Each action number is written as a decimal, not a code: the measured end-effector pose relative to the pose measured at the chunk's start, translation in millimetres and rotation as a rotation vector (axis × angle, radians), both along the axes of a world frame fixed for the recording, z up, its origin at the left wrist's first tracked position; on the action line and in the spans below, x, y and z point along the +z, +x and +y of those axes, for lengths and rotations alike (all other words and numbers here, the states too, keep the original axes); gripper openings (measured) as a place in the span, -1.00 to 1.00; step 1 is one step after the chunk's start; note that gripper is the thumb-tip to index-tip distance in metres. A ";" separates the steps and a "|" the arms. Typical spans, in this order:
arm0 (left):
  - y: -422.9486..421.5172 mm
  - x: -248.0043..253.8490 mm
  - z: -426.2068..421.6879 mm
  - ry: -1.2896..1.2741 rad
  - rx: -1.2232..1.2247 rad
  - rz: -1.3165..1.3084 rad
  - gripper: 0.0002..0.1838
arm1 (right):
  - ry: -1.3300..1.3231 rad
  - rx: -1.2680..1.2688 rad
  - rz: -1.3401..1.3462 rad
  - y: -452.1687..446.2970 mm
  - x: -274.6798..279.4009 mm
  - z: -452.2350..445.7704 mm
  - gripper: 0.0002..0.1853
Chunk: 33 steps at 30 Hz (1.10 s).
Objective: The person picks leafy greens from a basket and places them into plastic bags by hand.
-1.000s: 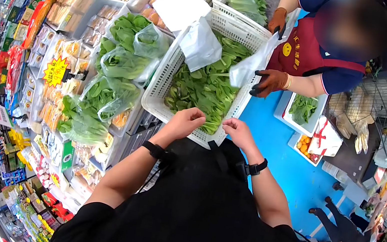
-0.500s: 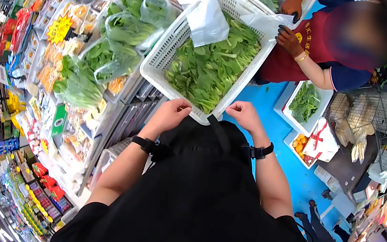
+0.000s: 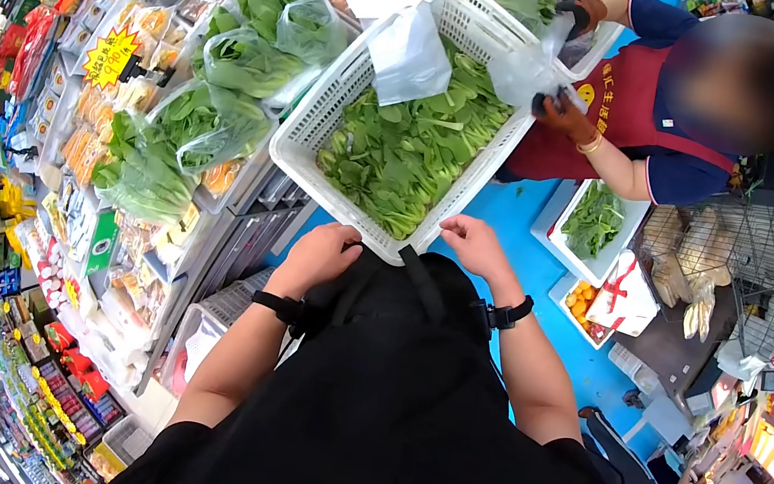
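Note:
A white perforated crate point(image 3: 291, 158) of loose leafy greens point(image 3: 402, 148) stands right in front of my body. Beside its near left corner is my left hand point(image 3: 322, 254), its fingers curled in and nothing visible in them. My right hand point(image 3: 474, 244) is by the near right corner, fingers and thumb drawn loosely together, also with nothing visible in them. Whether either hand touches the crate, I cannot tell. White sheets point(image 3: 412, 56) lie over the crate's far left part. Across it, a co-worker's gloved hands point(image 3: 568, 119) hold a clear plastic bag point(image 3: 525, 73).
Bagged greens point(image 3: 252, 59) lie on a shelf of packaged foods at left. A second white crate point(image 3: 490, 5) stands beyond mine. On the blue floor point(image 3: 503, 210) at right are a tub of greens point(image 3: 596, 265), a box of orange fruit point(image 3: 580, 301) and a wire cage point(image 3: 752, 239).
My hands have shifted slightly down and left in view, the left more. The co-worker's gloved hands have moved apart, one reaching over the far crate, with the plastic bag more spread out.

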<state>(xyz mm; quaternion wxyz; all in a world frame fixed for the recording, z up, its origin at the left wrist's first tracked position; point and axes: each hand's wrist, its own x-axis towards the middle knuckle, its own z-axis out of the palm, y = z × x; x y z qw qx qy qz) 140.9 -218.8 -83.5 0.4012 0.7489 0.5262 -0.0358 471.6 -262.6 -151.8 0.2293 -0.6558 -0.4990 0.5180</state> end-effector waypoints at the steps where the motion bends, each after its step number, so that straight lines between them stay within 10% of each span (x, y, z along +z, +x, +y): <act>1: 2.1 3.0 2.3 -0.008 0.001 -0.005 -0.65 | -0.009 0.009 -0.004 0.1 2.5 1.3 -0.68; 33: 36.3 7.1 21.3 0.102 0.052 -0.102 -0.71 | 0.039 0.043 0.024 -6.5 66.2 20.2 -0.68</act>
